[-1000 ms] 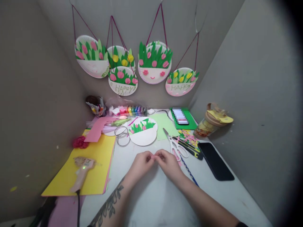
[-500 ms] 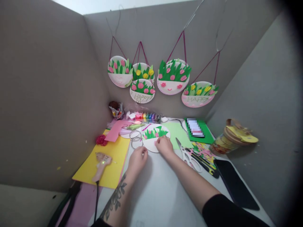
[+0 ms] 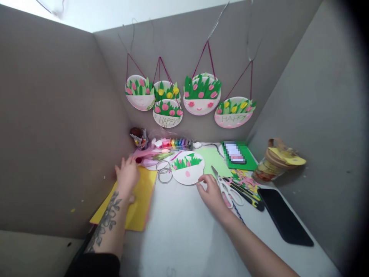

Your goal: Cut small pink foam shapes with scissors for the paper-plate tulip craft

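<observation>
My left hand [image 3: 127, 175] is spread over the back left of the yellow sheet [image 3: 144, 204], near pink paper and a dark red flower [image 3: 138, 160]; nothing shows in its fingers. The forearm covers most of the glue gun. My right hand [image 3: 210, 190] has its thumb and forefinger apart at the lower right edge of a white paper plate [image 3: 178, 177] and holds nothing. Green leaves and pink tulips fill the plate's upper half, and a pink oval [image 3: 188, 174] lies on its lower half. Wire rings [image 3: 164, 172] are left of the plate.
White scissors [image 3: 227, 192], black-and-yellow tools [image 3: 249, 200] and paper scraps [image 3: 245, 180] lie on the right. Farther right are a dark phone [image 3: 284, 215] and a bucket [image 3: 266, 169]. Decorated plates [image 3: 201, 105] hang on the grey partition. Coloured clay [image 3: 173, 144] stands at the back.
My left hand has moved left from beside the plate to above the yellow sheet and opened. My right hand has drawn back to the plate's edge, off the pink oval.
</observation>
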Demonstrator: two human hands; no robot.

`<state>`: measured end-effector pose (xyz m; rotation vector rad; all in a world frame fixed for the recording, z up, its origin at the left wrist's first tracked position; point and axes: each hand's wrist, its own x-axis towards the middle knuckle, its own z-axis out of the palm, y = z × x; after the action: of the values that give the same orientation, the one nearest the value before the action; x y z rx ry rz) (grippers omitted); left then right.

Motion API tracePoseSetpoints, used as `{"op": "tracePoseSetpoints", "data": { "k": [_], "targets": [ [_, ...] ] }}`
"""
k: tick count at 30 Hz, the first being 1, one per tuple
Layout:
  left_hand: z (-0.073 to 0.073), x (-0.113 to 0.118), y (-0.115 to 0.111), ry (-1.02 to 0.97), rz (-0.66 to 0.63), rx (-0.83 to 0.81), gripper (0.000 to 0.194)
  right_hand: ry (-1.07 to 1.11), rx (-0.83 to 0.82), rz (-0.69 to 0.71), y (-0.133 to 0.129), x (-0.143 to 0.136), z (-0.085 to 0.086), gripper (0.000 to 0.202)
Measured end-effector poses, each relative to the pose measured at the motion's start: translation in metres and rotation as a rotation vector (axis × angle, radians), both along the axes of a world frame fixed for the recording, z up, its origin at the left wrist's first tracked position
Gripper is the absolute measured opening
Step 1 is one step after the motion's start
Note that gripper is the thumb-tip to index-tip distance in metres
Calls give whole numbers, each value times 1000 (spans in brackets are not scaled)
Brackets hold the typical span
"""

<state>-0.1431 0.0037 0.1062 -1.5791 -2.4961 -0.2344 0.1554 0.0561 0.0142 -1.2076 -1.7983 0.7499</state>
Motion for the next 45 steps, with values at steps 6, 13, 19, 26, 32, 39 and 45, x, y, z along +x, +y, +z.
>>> {"op": "tracePoseSetpoints", "data": {
  "k": [6, 13, 19, 26, 32, 39, 45],
  "targets": [
    [14, 69, -42, -52, -505, 467, 23, 640, -688, 453, -35, -2, 28, 50],
    [-46, 110, -97, -97, -1074, 71, 38, 1070, -749, 133, -45, 2, 37, 56],
    [-63, 110, -91, -223, -998, 100, 44, 953, -699, -32, -34, 9, 7, 34],
    [-50, 112, -93, -1114, -823, -189, 21, 962, -703, -218, -36, 13, -20, 33],
    [-88, 122, -60, -1409, -214, -9, 38, 872, -684, -222, -31, 4, -34, 49],
    [-94, 141, -29, -1701, -149, 108, 65, 854, -700, -170, -46, -8, -17, 46],
    [-66, 145, -12, -1844, -213, 115, 57, 725, -485, -94, -31, 42, -4, 33]
  ]
}}
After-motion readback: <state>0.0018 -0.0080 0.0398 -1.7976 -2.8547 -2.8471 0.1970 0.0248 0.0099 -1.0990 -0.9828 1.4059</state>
